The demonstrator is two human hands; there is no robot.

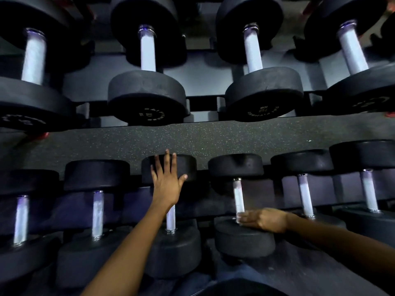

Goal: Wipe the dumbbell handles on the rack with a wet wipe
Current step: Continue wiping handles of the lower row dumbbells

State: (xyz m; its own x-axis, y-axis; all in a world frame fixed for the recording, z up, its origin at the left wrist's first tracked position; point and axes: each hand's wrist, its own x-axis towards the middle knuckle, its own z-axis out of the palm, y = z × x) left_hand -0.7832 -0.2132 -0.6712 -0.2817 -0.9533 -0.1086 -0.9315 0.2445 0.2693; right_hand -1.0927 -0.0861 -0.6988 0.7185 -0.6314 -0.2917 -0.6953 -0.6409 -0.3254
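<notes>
Two tiers of black dumbbells with pale metal handles lie on the rack. My left hand [166, 180] rests flat, fingers straight, on the far head of a near-tier dumbbell [171, 218], whose handle shows below my wrist. My right hand [264, 218] is at the lower end of the neighbouring dumbbell's handle [238, 196], its blurred fingers against the metal just above the near head [243, 238]. A pale wet wipe [240, 216] seems to sit under those fingers; blur hides its shape.
The far tier holds several larger dumbbells [147, 50] on a grey rack shelf [203, 80]. A speckled black rubber floor strip [213, 137] runs between the tiers. More near-tier dumbbells flank both hands, such as one [97, 212] to the left and one [305, 195] to the right.
</notes>
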